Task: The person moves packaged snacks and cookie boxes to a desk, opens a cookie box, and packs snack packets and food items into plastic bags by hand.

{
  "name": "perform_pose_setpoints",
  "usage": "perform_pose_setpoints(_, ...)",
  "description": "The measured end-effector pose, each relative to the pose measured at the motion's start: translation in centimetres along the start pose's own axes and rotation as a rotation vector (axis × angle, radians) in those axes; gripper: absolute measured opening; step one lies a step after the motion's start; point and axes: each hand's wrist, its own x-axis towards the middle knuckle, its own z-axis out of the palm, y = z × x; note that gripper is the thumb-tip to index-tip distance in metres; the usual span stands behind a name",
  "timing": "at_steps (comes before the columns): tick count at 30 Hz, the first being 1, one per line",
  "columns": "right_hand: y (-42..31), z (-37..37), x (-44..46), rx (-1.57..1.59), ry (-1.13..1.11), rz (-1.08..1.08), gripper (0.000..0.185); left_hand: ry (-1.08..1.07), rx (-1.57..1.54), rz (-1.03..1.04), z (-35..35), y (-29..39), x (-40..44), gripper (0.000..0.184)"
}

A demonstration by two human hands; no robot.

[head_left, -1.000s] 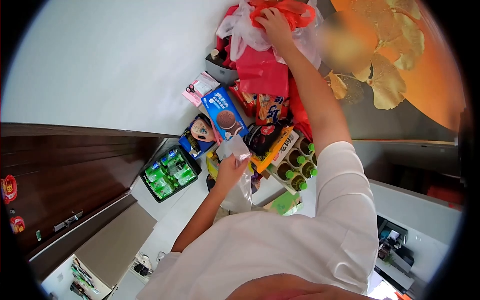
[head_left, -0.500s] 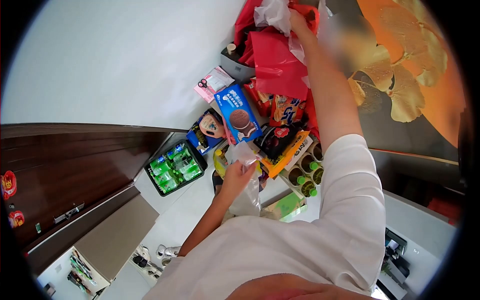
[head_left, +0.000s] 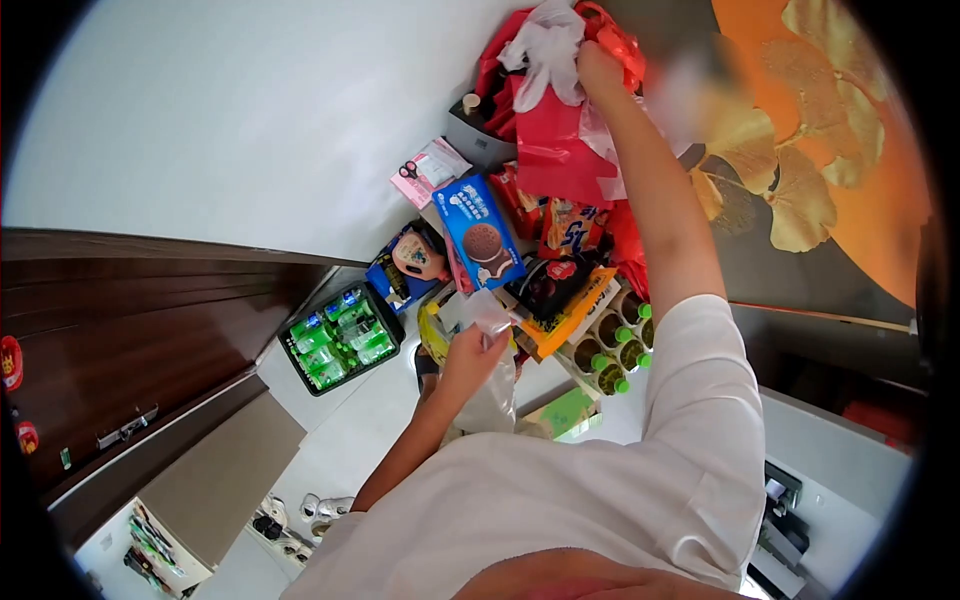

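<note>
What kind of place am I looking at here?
Probably someone's home, perhaps near the entrance: there is a dark brown door, a pair of white shoes on the floor, and a gold ginkgo-leaf decoration.

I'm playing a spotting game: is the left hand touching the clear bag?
Touching. The head view shows the left hand gripping the clear bag, which shows above and below it.

We see black crate (head_left: 397,331) of green bottles (head_left: 340,340) at left, dark door (head_left: 130,340) farther left; gold leaf decoration (head_left: 805,205) far right; white shoes (head_left: 312,507) near left, beside cabinet (head_left: 215,470).
</note>
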Motion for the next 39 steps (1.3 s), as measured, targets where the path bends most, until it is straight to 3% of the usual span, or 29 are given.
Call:
perform_pose_setpoints(1,-0.1,-0.4,-0.7,-0.232,0.127,-0.145,0.033,-0.022,0.001,-0.003,0.0,0.0,-0.1,0.027)
perform_pose_setpoints(4,0.3,-1.1,-2.9,-0.22,0.289,-0.249,0.033,-0.041,0.019,-0.038,0.0,0.0,0.0,0.028)
perform_pose_setpoints(5,0.7,-1.1,-4.0,-0.133,0.432,-0.295,0.032,-0.043,0.017,-0.036,0.0,0.4,-0.1,0.028)
perform_pose_setpoints(6,0.4,-2.0,-6.1,-0.135,0.434,-0.291,0.032,-0.048,0.028,-0.043,-0.2,1.5,-0.1,0.028)
perform_pose_setpoints(8,-1.1,-5.6,-12.2,0.203,0.626,-0.583,0.04,-0.056,0.04,-0.046,-0.3,1.8,0.0,0.027)
perform_pose_setpoints(10,-0.8,-8.6,-18.7,0.093,0.829,-0.593,0.043,-0.04,-0.004,0.021,0.0,0.5,0.3,0.026)
perform_pose_setpoints(12,1.8,-6.8,-24.0,-0.01,1.129,-0.134,0.052,-0.044,-0.039,-0.015,0.0,-0.3,0.5,0.026)
perform_pose_setpoints(15,5.7,-2.2,-25.5,0.055,1.413,0.168,0.066,-0.042,-0.039,-0.063,-0.4,1.0,0.4,0.025)
perform_pose_setpoints(16,8.1,0.7,-25.2,0.718,1.159,0.234,0.068,-0.042,-0.003,-0.076,-0.5,1.5,0.3,0.026)
perform_pose_setpoints(18,10.9,3.4,-24.3,1.342,0.812,0.288,0.071,-0.048,0.025,-0.069,-0.5,0.8,0.5,0.026)
perform_pose_setpoints(20,12.3,4.0,-23.2,1.064,0.749,0.167,0.06,-0.05,0.052,-0.062,-0.6,0.8,0.6,0.026)
perform_pose_setpoints(21,11.7,3.1,-23.2,1.314,0.727,0.144,0.045,-0.051,0.033,-0.056,-0.6,0.9,0.5,0.026)
perform_pose_setpoints(22,10.9,1.7,-24.2,1.312,0.729,0.151,0.045,-0.053,0.015,-0.048,-0.6,1.0,0.4,0.025)
perform_pose_setpoints(24,8.8,-1.8,-26.7,1.218,1.035,0.319,0.033,-0.038,-0.013,-0.045,-0.6,2.0,0.3,0.025)
perform_pose_setpoints(25,7.3,-3.1,-27.6,1.332,1.267,0.171,0.028,-0.019,-0.043,-0.047,-0.6,2.3,0.0,0.026)
perform_pose_setpoints(26,6.2,-3.9,-29.2,1.326,1.264,0.178,0.028,-0.023,-0.045,-0.055,-0.6,2.2,-0.1,0.026)
perform_pose_setpoints(29,3.3,-4.3,-34.9,1.246,1.11,0.148,0.025,-0.082,-0.027,0.02,-1.5,3.6,0.4,0.034)
perform_pose_setpoints(31,1.4,-2.2,-37.5,0.678,0.494,-0.422,0.025,-0.055,-0.18,0.024,-1.5,0.8,1.2,0.036)
perform_pose_setpoints(32,0.5,-1.2,-38.9,0.599,0.133,-0.509,0.031,-0.027,-0.333,0.025,-1.4,-0.2,1.4,0.039)
perform_pose_setpoints(33,-1.3,0.2,-40.1,0.495,0.038,-0.675,0.033,-0.023,-0.337,0.027,-1.6,1.0,1.0,0.039)
perform_pose_setpoints(34,-2.6,1.2,-41.6,0.611,-0.171,-0.671,0.032,-0.01,-0.5,-0.178,-2.0,3.2,0.5,0.041)
perform_pose_setpoints(35,-3.8,2.1,-42.8,0.638,-0.167,-0.723,0.032,0.004,-0.658,-0.382,-2.3,4.4,0.2,0.043)
perform_pose_setpoints(36,-3.7,2.1,-42.5,0.637,-0.165,-0.731,0.032,0.007,-0.659,-0.374,-2.6,4.4,0.4,0.043)
perform_pose_setpoints(38,-3.3,2.2,-41.6,0.627,-0.392,-0.717,0.032,0.081,-0.481,-0.376,-3.4,4.0,0.7,0.047)
perform_pose_setpoints(39,-1.7,2.2,-39.3,0.642,-0.032,-0.613,0.034,0.175,-0.604,-0.317,-3.6,2.2,0.7,0.046)
